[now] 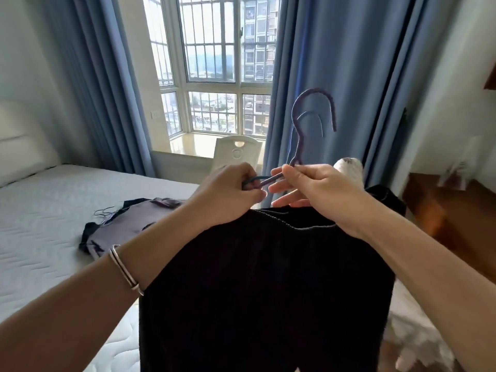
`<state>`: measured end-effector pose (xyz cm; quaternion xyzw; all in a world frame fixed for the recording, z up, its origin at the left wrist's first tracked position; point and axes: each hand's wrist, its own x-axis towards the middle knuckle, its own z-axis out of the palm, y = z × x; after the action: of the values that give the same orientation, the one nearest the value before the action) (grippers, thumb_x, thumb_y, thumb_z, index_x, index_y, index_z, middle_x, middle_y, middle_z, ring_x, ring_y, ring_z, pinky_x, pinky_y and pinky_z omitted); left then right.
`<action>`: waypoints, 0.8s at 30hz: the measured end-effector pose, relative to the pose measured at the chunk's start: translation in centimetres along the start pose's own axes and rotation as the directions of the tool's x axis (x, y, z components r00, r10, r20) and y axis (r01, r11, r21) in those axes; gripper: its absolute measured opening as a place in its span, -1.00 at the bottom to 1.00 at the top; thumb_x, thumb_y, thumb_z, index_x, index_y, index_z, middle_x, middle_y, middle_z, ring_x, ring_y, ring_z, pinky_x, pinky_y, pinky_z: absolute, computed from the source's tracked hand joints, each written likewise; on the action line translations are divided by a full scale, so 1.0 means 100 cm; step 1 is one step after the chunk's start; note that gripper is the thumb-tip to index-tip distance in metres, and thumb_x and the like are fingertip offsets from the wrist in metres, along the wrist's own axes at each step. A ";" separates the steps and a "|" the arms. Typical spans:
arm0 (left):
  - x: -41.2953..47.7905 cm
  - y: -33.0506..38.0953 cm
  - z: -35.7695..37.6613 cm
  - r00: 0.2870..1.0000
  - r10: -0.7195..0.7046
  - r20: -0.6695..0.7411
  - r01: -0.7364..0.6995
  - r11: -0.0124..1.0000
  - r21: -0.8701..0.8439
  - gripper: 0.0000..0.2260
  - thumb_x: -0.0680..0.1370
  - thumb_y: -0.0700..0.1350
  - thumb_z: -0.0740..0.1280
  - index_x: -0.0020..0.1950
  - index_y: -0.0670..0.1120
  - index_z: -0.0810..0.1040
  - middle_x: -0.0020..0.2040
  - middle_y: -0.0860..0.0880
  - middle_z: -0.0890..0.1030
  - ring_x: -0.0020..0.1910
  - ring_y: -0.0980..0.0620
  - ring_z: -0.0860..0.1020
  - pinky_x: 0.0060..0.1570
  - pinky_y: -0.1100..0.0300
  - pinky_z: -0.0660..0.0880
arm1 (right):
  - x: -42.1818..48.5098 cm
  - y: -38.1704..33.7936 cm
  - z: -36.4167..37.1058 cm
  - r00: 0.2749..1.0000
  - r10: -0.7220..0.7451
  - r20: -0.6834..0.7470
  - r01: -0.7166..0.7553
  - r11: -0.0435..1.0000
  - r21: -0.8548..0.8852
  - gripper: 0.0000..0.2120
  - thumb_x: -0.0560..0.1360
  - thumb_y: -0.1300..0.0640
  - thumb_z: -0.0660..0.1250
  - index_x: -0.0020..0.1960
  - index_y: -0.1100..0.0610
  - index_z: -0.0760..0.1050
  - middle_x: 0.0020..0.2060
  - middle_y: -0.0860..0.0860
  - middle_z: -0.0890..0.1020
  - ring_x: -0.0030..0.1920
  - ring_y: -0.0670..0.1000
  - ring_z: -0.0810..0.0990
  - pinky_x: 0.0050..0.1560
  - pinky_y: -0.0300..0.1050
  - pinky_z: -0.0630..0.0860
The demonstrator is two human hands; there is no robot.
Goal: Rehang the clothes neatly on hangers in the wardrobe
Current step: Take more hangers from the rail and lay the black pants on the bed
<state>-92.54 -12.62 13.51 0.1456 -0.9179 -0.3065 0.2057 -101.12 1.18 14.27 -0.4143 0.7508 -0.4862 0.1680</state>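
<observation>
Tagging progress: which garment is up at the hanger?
The black ribbed garment, hanging under the purple hanger that the left hand and right hand hold. The grey garment with dark trim lies flat on the bed, untouched.

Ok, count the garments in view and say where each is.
2. A black garment hangs on the purple hanger gripped by the left hand and right hand; a grey garment lies on the bed. Pale fabric at lower right may be another: cannot tell.
</observation>
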 end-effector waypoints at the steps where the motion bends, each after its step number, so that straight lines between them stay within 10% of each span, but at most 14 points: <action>1: 0.012 -0.009 0.000 0.999 -0.018 -0.031 0.019 1.000 0.020 -0.83 0.47 -0.09 0.34 -0.28 0.05 0.41 -0.34 0.07 0.41 -0.36 0.11 0.36 -0.35 0.24 0.28 | 0.013 0.009 -0.004 0.996 -0.057 0.071 0.063 0.995 -0.080 -0.78 0.57 -0.05 0.11 0.04 -0.07 0.52 0.00 -0.08 0.66 -0.11 -0.07 0.70 0.14 -0.09 0.53; 5: 0.057 -0.042 0.002 0.987 -0.084 -0.138 0.099 0.989 0.105 -0.85 0.46 -0.07 0.36 -0.27 0.07 0.44 -0.30 0.07 0.48 -0.28 0.09 0.45 -0.26 0.22 0.37 | 0.072 0.039 -0.037 0.964 -0.252 0.086 0.266 0.917 -0.298 -0.79 0.53 -0.07 0.18 0.08 -0.18 0.55 -0.13 -0.28 0.60 -0.23 -0.35 0.58 -0.03 -0.52 0.42; 7: 0.077 -0.054 0.009 0.980 -0.105 -0.169 0.129 0.982 0.137 -0.87 0.46 -0.07 0.36 -0.25 0.06 0.45 -0.29 0.08 0.52 -0.24 0.07 0.51 -0.19 0.16 0.42 | 0.118 0.061 -0.057 0.944 -0.328 -0.011 0.299 0.871 -0.389 -0.76 0.50 -0.05 0.26 0.12 -0.04 0.57 -0.10 -0.27 0.57 -0.14 -0.36 0.50 0.06 -0.44 0.39; 10: 0.106 -0.065 0.014 0.958 -0.155 -0.242 0.202 0.961 0.187 -0.89 0.45 -0.04 0.37 -0.23 0.06 0.47 -0.33 0.13 0.50 -0.30 0.13 0.48 -0.19 0.17 0.41 | 0.192 0.093 -0.062 0.946 -0.244 0.216 0.321 0.810 -0.492 -0.55 0.45 -0.11 0.30 0.28 0.03 0.42 0.11 -0.13 0.51 0.09 -0.20 0.45 0.14 -0.32 0.32; 14: 0.130 -0.078 0.005 0.893 -0.258 -0.368 0.346 0.917 0.196 -0.87 0.45 -0.04 0.38 -0.25 0.09 0.46 -0.36 0.14 0.51 -0.33 0.20 0.47 -0.24 0.20 0.37 | 0.265 0.108 -0.029 0.815 -0.232 0.531 0.453 0.826 -0.335 -0.69 0.53 -0.09 0.17 0.18 0.05 0.42 -0.10 -0.08 0.54 -0.06 -0.05 0.53 0.04 -0.18 0.42; 19: 0.120 -0.092 -0.019 0.759 -0.352 -0.548 0.545 0.803 0.239 -0.91 0.50 -0.03 0.31 -0.11 0.08 0.40 -0.26 0.07 0.54 -0.25 0.07 0.51 -0.14 0.11 0.44 | 0.319 0.078 0.026 0.720 -0.486 0.495 0.600 0.795 -0.093 -0.66 0.53 -0.05 0.22 -0.35 0.10 0.35 -0.51 -0.08 0.30 -0.50 -0.16 0.31 -0.42 -0.34 0.27; 24: 0.093 -0.105 -0.048 0.619 -0.305 -0.724 0.664 0.696 0.274 -0.87 0.54 -0.02 0.27 0.04 -0.03 0.45 -0.14 0.08 0.51 -0.14 0.03 0.48 -0.08 0.10 0.43 | 0.335 0.031 0.071 0.641 -0.652 0.404 0.667 0.734 0.126 -0.71 0.39 -0.09 0.40 -0.42 -0.08 0.37 -0.49 -0.09 0.39 -0.46 -0.14 0.34 -0.42 -0.32 0.28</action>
<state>-96.96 -26.73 13.12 0.5414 -0.7609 -0.0257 0.3568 -118.00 -28.79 13.30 -0.7567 0.5015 -0.3988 0.1301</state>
